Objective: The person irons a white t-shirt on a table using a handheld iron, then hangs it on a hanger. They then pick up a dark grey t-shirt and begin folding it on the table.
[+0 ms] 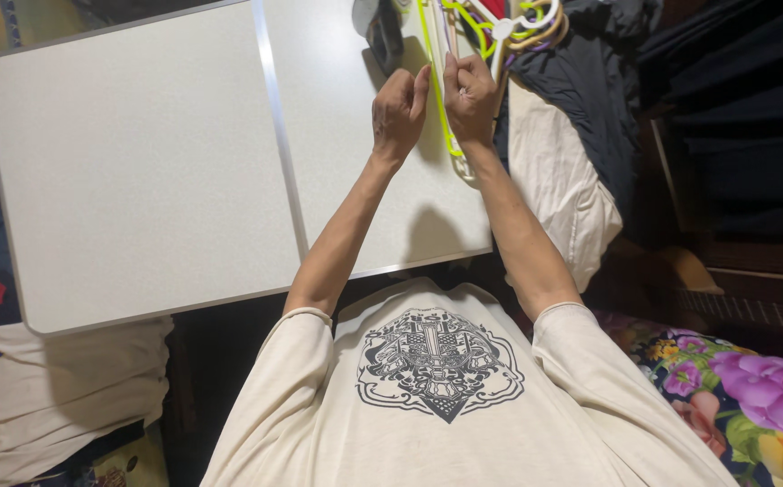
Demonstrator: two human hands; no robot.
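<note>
While both arms reach toward the top of the frame, the left hand (399, 113) and right hand (469, 97) pinch a yellow-green hanger (437, 108) over the white tabletop (139, 180), beside a pile of hangers (509, 27) at upper right.

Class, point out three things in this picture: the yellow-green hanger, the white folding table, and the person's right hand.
yellow-green hanger (438, 99), head view, on its long straight arm.
white folding table (139, 180), head view, on its bare left panel.
right hand (470, 95), head view, on the back of the hand.
</note>
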